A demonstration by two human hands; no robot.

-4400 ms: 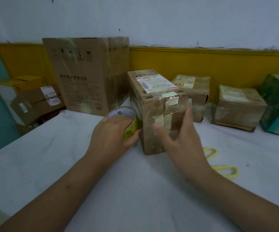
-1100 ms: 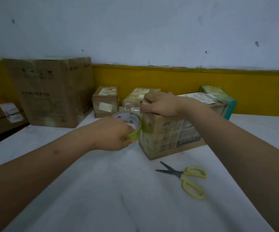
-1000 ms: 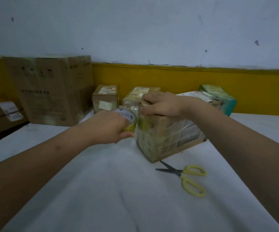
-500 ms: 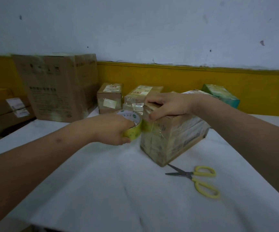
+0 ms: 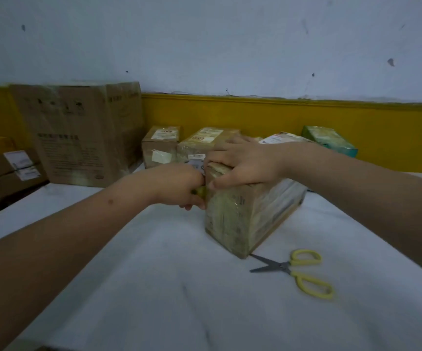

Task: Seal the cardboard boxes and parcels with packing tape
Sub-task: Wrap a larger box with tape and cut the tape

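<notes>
Pulling tape round the end of the cardboard box (image 5: 243, 219) is, as I am judging it, the step in hand. The box is sitting at an angle in the middle of the desk (image 5: 154, 287). The left hand (image 5: 177, 184) is closing its fingers round the tape roll (image 5: 200, 192) and holding it against the box's left end, just under the top edge. The right hand (image 5: 245, 163) is gripping the top corner, its fingers curling over the edge and its thumb pressing on the near side face, so it is pinning the box down.

Doing this well is calling for a taut strip. That means holding the roll close to the cardboard, running it straight across the seam, and letting the right thumb follow behind to rub the tape flat. The scissors (image 5: 293, 269) are lying just beside the box's near bottom corner, within easy reach for the cut.

Much is going unseen. The left hand is covering nearly all of the roll, leaving only a yellow-green sliver showing. The strip itself is not making itself out, so I cannot tell where its free end is sticking. The right hand is hiding the top seam, and the forearm is cutting off the box's far end. The dim light is blurring the shiny sides, which are possibly taped over already.
</notes>
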